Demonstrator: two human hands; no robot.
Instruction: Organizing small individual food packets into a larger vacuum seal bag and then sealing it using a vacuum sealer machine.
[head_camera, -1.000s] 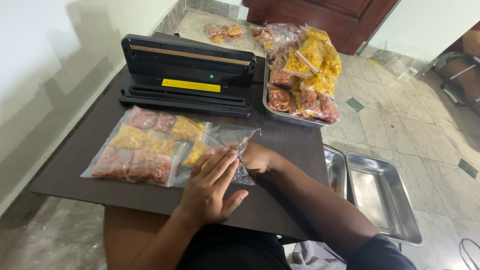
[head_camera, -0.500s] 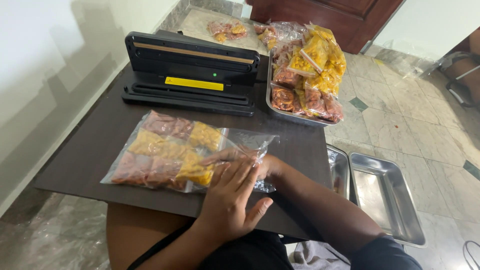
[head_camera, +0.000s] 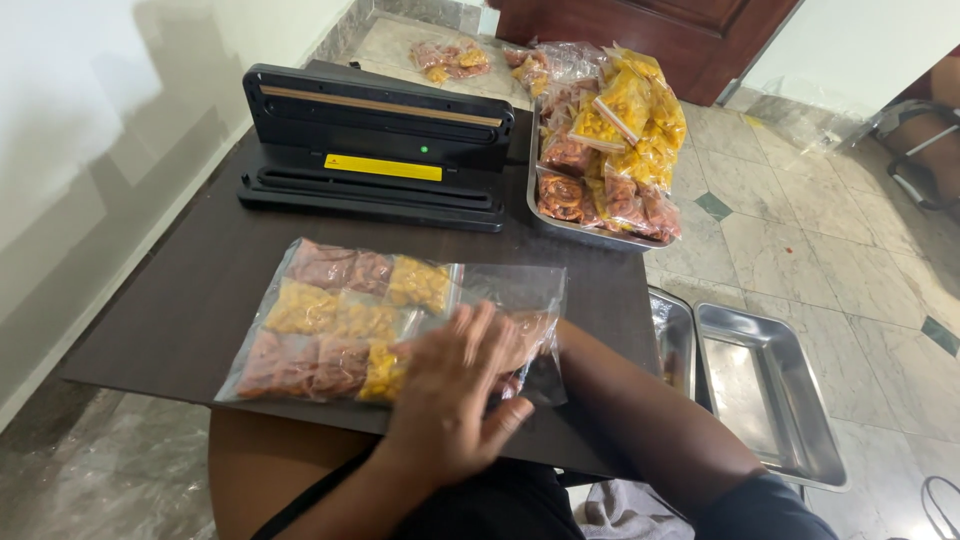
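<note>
**A:** Two hands down low in the head view, both on one big clear bag (head_camera: 390, 320). Left hand (head_camera: 455, 395) flat and spread wide, fingers fanned out, pressing down on the bag's right half. Not gripping, just palm-down.

**B:** And the right hand (head_camera: 535, 335)? Mostly tucked behind the left from here. Resting against the bag's open end, but can't tell whether curled or flat.

**A:** Yep, same. Bag lying flat on the dark table (head_camera: 180, 310), near the front edge, stuffed with small packets of orange-red and yellow snacks on its left side. Right end mostly empty plastic.

**B:** Further back: black vacuum sealer (head_camera: 375, 150), lid up, yellow strip along the front, tiny green light on. Well apart from the bag.

**A:** Just right of the sealer, a metal tray (head_camera: 590, 232) piled high with filled snack bags (head_camera: 615, 130). Off the table to the right, down on the tiled floor, two empty steel trays (head_camera: 770, 390) side by side. One more snack packet (head_camera: 450, 58) on the floor beyond the sealer.
</note>
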